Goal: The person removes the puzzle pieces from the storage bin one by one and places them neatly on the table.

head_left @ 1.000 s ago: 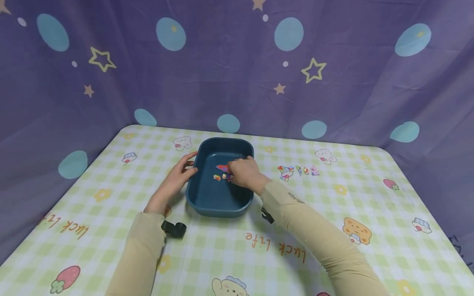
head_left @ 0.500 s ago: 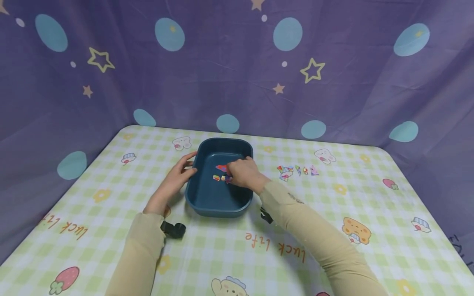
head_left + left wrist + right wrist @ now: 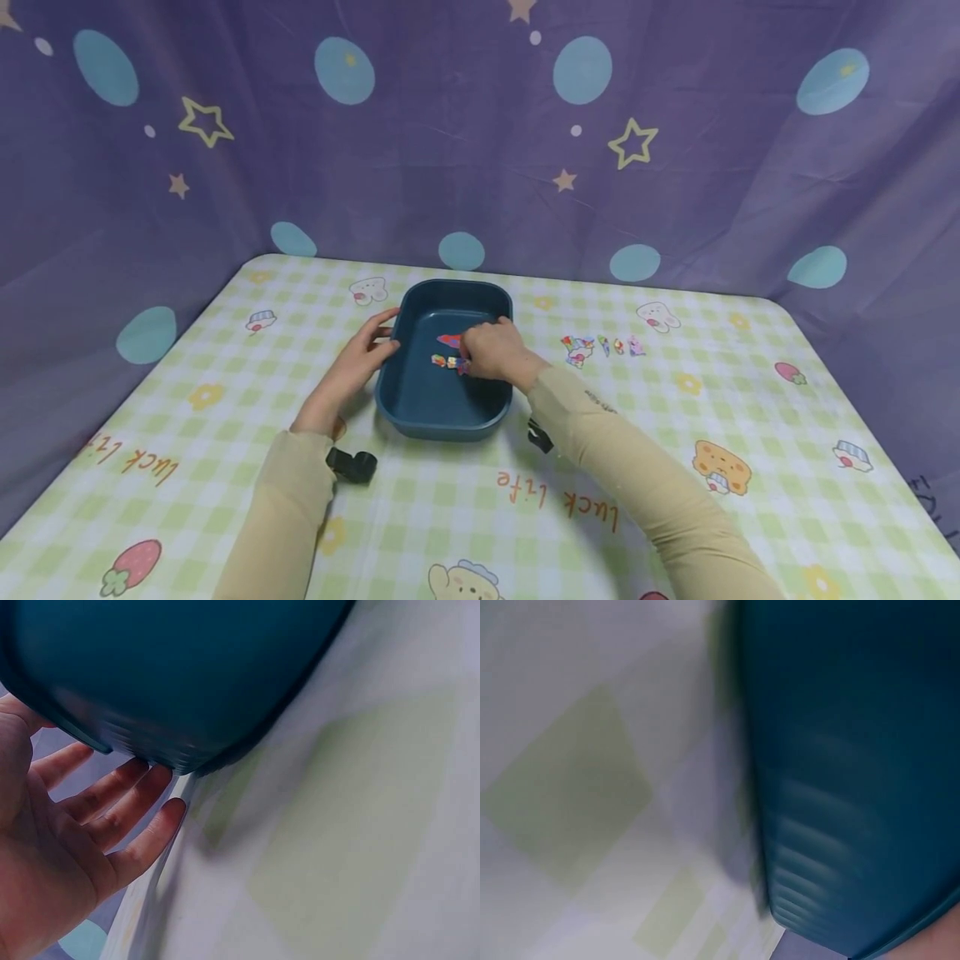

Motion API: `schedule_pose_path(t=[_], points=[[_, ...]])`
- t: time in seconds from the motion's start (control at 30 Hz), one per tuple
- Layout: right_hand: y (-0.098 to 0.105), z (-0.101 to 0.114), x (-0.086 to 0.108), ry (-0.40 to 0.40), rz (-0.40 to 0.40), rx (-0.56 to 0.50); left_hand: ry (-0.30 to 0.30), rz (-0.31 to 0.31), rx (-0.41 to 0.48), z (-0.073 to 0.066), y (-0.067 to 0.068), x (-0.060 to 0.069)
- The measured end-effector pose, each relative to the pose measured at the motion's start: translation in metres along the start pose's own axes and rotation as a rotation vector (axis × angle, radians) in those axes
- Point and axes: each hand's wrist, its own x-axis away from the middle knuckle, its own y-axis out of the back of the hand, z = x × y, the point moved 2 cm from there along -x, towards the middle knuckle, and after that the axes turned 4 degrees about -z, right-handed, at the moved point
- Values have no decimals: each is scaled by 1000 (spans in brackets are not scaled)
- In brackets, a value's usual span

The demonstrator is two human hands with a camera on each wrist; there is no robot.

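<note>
A dark teal plastic basin [image 3: 450, 400] stands on the table. My left hand [image 3: 352, 367] rests against its left side in the head view. In the left wrist view, extended fingers [image 3: 124, 787] touch the outer wall, with the thumb near the rim. My right hand [image 3: 495, 350] reaches over the right rim, its fingers curled down at a small multicoloured flat piece [image 3: 456, 363] on the bottom. The hand partly covers that piece, and its fingertips are hidden. A yellow-red piece [image 3: 438, 361] lies just left, and a red elongated piece [image 3: 449, 340] lies behind.
Several small colourful flat pieces [image 3: 618, 346] lie in a row on the table right of the basin. The checked tablecloth [image 3: 420, 517] has printed figures and lettering. A purple patterned curtain [image 3: 480, 150] hangs behind and at the sides.
The multicoloured piece at my right fingertips has turned slightly and lines up more closely with the yellow-red one. My left hand and the basin have stayed put.
</note>
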Motion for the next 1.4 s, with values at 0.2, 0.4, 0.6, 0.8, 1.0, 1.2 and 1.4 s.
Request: schedule_pose_path(t=[0.2,0.4,0.6,0.8,1.0,1.2,1.4], points=[[1,-1,1,15,-13,-34,-4,-3,-7,0,0,1],[2,-3,2,36,-48,-86,-6,-6,-7,-1,0,0],[8,-6,10,67,-112,-209,1,-5,-7,0,-2,0],[18,-10,19,77,-189,-329,-15,-4,4,-3,0,1],[25,-14,31,84,-254,-452,-2,7,27,-3,0,1],[27,-25,40,47,-280,-525,14,13,49,-3,0,0],[29,-38,48,4,-318,-568,-6,1,19,-3,0,1]])
